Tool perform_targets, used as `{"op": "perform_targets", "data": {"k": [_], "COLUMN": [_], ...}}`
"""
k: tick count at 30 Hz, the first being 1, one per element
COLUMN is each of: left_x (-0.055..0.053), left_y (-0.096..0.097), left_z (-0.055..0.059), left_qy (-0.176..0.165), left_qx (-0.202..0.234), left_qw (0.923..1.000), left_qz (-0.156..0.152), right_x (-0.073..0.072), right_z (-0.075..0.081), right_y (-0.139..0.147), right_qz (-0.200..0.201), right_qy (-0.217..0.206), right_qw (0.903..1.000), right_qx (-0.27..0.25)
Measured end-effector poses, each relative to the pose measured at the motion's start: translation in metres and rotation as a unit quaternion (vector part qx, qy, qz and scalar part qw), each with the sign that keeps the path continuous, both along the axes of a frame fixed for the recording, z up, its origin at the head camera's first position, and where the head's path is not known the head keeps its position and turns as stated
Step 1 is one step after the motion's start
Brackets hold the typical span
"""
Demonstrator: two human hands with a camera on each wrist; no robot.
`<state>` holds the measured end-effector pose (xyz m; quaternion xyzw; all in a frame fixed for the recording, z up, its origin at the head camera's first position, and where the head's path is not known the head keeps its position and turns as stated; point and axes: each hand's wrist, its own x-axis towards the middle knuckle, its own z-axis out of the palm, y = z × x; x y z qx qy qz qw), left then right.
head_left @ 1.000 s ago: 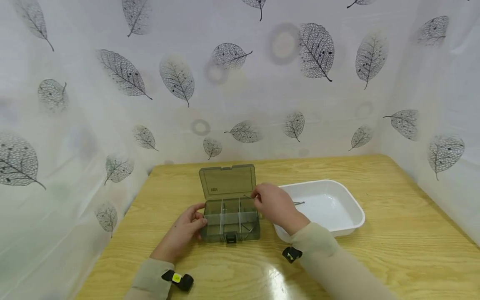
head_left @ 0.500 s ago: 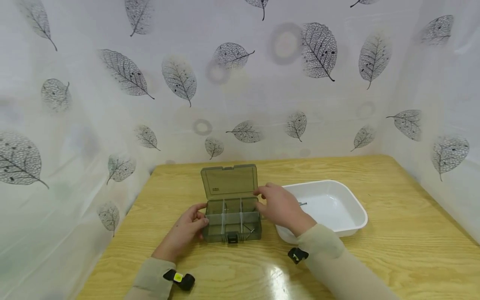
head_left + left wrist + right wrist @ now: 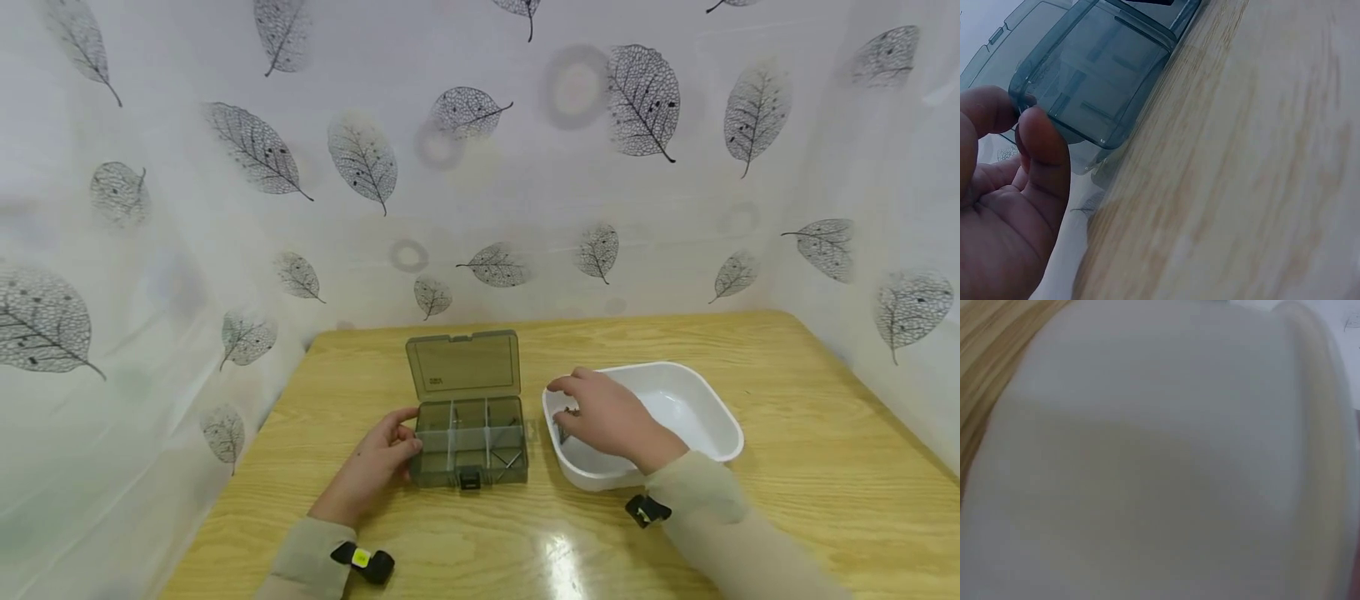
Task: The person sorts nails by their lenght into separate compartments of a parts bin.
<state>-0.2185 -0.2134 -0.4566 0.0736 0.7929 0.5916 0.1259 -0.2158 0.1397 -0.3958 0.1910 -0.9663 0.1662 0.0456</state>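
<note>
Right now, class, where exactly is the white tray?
In the head view, the white tray sits on the wooden table, just right of the open compartment box, with the person's right hand over its left part.

Left grip (image 3: 386,458) pinching; right grip (image 3: 609,414) palm-down, fingers (image 3: 564,384) arched, thumb (image 3: 567,423) apart

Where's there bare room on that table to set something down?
The table is bare in front of the box, and also behind the box and the tray. It's crowded at the box's left side, held by the left hand, and at the tray's left end, under the right hand.
</note>
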Motion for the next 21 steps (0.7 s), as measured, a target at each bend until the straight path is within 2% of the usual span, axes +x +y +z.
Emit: {"op": "perform_targets", "data": {"k": [9, 15, 21], "left_x": [-0.001, 0.000, 0.008], "left_y": [0.000, 0.001, 0.005], "left_z": [0.000, 0.000, 0.020], "left_qy": [0.006, 0.003, -0.003], "left_qx": [-0.006, 0.002, 0.009], "left_qw": [1.0000, 1.0000, 0.9998], "left_qz": [-0.002, -0.003, -0.015], "right_x": [-0.003, -0.006, -0.008], "right_z": [-0.017, -0.027, -0.032], "right_y": [0.050, 0.067, 0.073], "right_qz": [0.024, 0.027, 0.040], "right_qy": [-0.010, -0.016, -0.033], "right_qw": [0.9994, 0.9984, 0.9973], "right_qx": [0.024, 0.046, 0.052]}}
